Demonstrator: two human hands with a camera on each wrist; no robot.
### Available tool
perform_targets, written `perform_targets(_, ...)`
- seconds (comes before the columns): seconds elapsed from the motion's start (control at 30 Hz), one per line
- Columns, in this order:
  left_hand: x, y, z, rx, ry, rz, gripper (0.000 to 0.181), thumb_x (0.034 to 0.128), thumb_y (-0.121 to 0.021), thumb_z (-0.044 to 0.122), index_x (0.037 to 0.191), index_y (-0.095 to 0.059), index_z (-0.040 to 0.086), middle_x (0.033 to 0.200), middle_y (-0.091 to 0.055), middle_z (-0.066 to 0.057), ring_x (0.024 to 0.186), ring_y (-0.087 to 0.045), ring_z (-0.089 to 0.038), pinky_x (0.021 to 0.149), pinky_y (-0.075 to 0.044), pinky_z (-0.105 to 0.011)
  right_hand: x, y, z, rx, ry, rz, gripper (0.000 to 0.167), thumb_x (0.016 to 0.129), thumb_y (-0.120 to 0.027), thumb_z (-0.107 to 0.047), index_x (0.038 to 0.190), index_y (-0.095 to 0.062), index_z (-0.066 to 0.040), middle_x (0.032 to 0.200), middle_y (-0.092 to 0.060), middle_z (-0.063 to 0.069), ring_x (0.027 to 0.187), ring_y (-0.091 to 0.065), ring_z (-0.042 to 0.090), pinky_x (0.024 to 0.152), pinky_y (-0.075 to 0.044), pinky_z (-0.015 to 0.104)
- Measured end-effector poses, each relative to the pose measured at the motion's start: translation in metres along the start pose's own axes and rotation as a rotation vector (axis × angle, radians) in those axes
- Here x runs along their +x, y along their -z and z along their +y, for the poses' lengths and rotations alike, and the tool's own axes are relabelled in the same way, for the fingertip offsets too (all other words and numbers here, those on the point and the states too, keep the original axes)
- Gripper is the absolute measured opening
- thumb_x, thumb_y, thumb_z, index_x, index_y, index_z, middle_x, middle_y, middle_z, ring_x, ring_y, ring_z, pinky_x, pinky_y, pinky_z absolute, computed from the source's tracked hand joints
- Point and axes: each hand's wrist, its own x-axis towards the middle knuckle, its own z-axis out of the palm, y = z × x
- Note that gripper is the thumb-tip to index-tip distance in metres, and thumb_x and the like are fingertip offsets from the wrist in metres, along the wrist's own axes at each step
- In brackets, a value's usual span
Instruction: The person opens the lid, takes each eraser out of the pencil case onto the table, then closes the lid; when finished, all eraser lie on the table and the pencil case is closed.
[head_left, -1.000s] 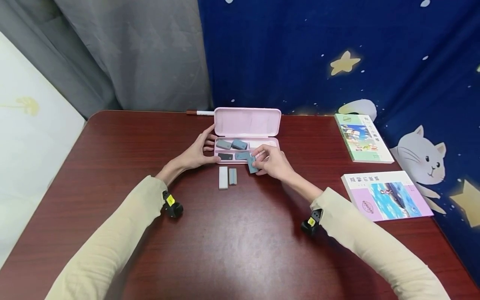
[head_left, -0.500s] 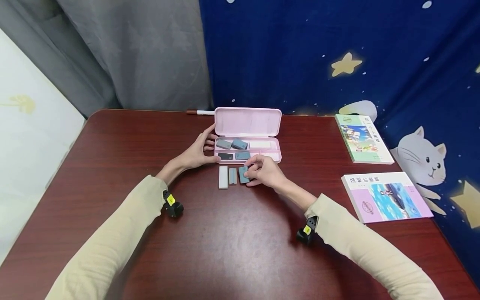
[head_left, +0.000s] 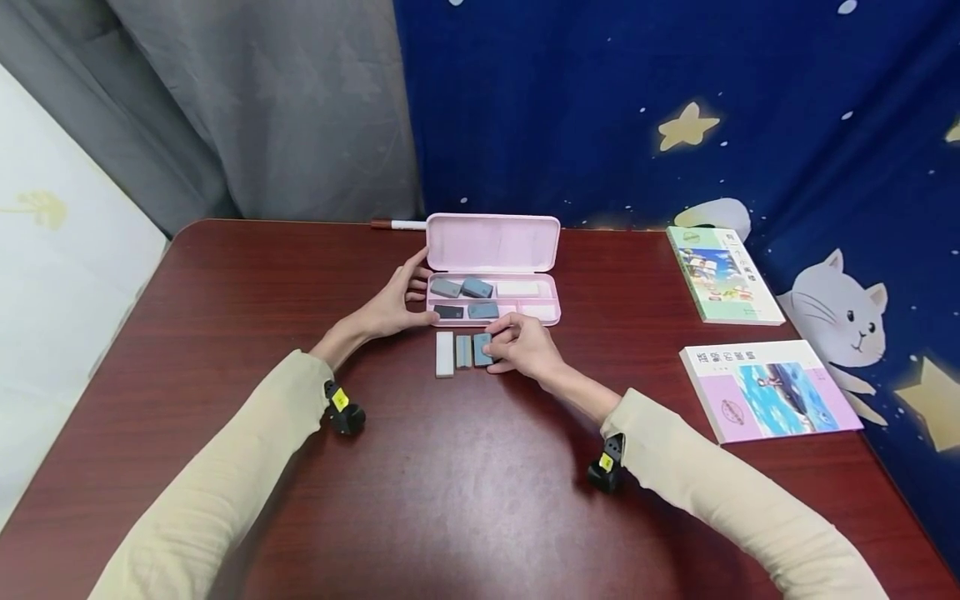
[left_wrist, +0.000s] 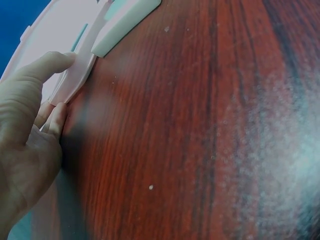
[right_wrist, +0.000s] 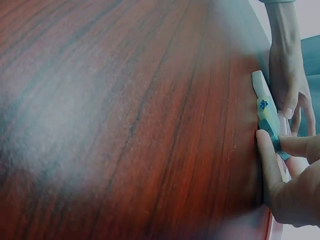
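Note:
A pink pencil case (head_left: 557, 310) lies with its lid raised at the back of the table. My left hand (head_left: 386, 308) grips its left end, the thumb at the near corner and the fingers along the side. Grey and blue eraser blocks and a dark block (head_left: 448, 312) lie in its compartments, with a white block (head_left: 517, 289) at the back right. In front of the case, my right hand (head_left: 525, 346) pinches a blue eraser (head_left: 481, 350) against the table. Left of it stand a grey-blue eraser (head_left: 463, 352) and a longer white eraser (head_left: 445, 355), side by side.
A marker (head_left: 405, 225) lies behind the case at its left. Two books, a green one (head_left: 723, 275) and a purple one (head_left: 768, 390), lie at the right of the table. Curtains hang behind the table's far edge.
My right hand has carried the blue eraser from the case's front edge to the table, then left, beside the grey-blue eraser. The left hand has stayed at the case.

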Motion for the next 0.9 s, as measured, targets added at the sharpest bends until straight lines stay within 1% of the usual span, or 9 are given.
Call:
perform_targets(0.2,-0.0011,0.0003,-0.0017,0.005,-0.01,0.006,0.102,0.0765,-0.072,-0.011,0.151,-0.003,-0.006,0.132,-0.028,-0.038,0.119,-0.035,-0.049,0.102,-0.034,-0.057,0.0012,-0.0037,-0.001,-0.099,0.005,0.029,0.026,0.082,-0.067,0.012,0.106,-0.059,0.011,0.077,-0.063,0.013,0.06,-0.065,0.018,0.06,-0.058,0.036)
perform_targets(0.3,-0.0008,0.0002,-0.0024,0.008,-0.015,0.003,0.101,0.0767,-0.072,-0.01,0.151,-0.003,-0.007,0.132,-0.028,-0.038,0.119,-0.035,-0.049,0.102,-0.034,-0.057,0.001,-0.0043,-0.0008,-0.119,0.0,0.045,0.026,0.082,-0.067,0.011,0.107,-0.059,0.011,0.077,-0.064,0.013,0.059,-0.065,0.017,0.059,-0.058,0.035)
perform_targets(0.53,0.0013,0.0001,-0.0021,0.005,-0.018,0.0,0.101,0.0768,-0.072,-0.01,0.151,-0.003,-0.006,0.132,-0.028,-0.037,0.119,-0.034,-0.049,0.102,-0.034,-0.057,0.0005,-0.0037,-0.003,-0.103,-0.022,0.067,0.027,0.082,-0.068,0.012,0.108,-0.06,0.013,0.077,-0.065,0.014,0.059,-0.065,0.016,0.059,-0.058,0.034)
perform_targets(0.9,0.0,-0.0008,-0.0009,0.02,-0.02,0.007,0.101,0.0765,-0.072,-0.01,0.151,-0.004,-0.007,0.132,-0.029,-0.037,0.119,-0.035,-0.049,0.101,-0.035,-0.056,0.0018,-0.0029,-0.0048,-0.121,-0.053,0.055,0.024,0.082,-0.069,0.01,0.105,-0.061,0.012,0.081,-0.066,0.018,0.061,-0.065,0.016,0.06,-0.058,0.035)
